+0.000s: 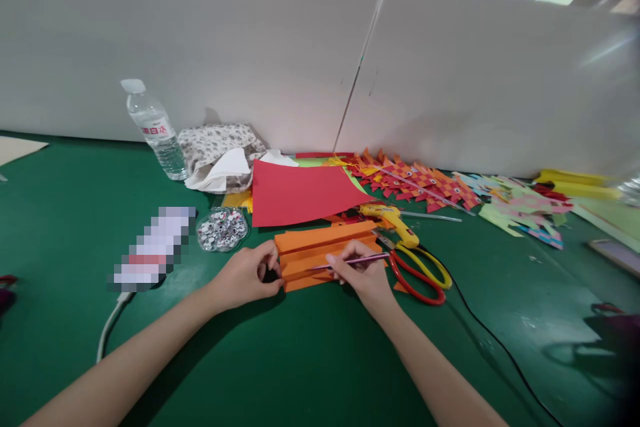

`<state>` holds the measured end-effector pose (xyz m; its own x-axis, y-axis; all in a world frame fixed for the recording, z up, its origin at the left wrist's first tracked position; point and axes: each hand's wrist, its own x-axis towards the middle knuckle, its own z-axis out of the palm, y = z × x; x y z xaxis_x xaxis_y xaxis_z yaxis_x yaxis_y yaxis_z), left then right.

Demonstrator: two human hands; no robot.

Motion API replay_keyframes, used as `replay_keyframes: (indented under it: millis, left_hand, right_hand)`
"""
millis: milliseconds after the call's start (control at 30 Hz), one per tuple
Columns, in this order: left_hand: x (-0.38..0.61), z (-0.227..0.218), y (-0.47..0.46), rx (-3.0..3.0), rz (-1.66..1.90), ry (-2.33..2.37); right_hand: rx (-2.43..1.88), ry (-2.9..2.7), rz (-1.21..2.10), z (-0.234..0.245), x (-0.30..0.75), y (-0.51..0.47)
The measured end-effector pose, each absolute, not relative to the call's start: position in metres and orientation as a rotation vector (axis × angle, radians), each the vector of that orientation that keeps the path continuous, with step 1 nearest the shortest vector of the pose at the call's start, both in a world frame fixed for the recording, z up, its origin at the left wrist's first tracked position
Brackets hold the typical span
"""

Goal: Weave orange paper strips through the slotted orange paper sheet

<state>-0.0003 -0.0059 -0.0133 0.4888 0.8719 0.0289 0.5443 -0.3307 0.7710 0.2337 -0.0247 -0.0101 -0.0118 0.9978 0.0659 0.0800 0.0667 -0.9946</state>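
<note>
Water bottle [161, 137]: at the back, next to a patterned bag [217, 140].
Clear container [223, 229]: full of small round eyes, on the green table [320, 360].
Left hand [249, 275]: fingers curled — thumb and fingertips hold the paper's left edge.
Orange paper [313, 257]: pleated, between both hands, just in front of a red sheet [300, 192].
Right hand [364, 275]: grips a slim purple pen [363, 259] — tip at the paper.
Scissors [417, 280]: beside that hand, near a yellow glue gun [395, 221].

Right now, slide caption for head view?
Left hand touches pleated orange paper; right hand holds slim pen-like purple tool.
</note>
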Motion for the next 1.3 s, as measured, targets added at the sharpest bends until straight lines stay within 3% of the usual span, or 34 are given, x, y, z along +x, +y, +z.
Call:
replay_keyframes:
  millis: [667, 1133, 1300]
  left_hand:
    - [-0.001, -0.012, -0.006, 2.035, 0.571, 1.168]
    - [-0.001, -0.012, -0.008, 1.993, 0.596, 1.145]
    - [-0.002, -0.013, -0.007, 2.010, 0.585, 1.167]
  right_hand:
    - [-1.290, -1.498, 1.138, -0.013, 0.208, -0.031]
    - [-1.293, -1.410, 0.990, -0.012, 0.244, -0.021]
    - [-1.271, -1.340, 1.079, -0.013, 0.235, -0.025]
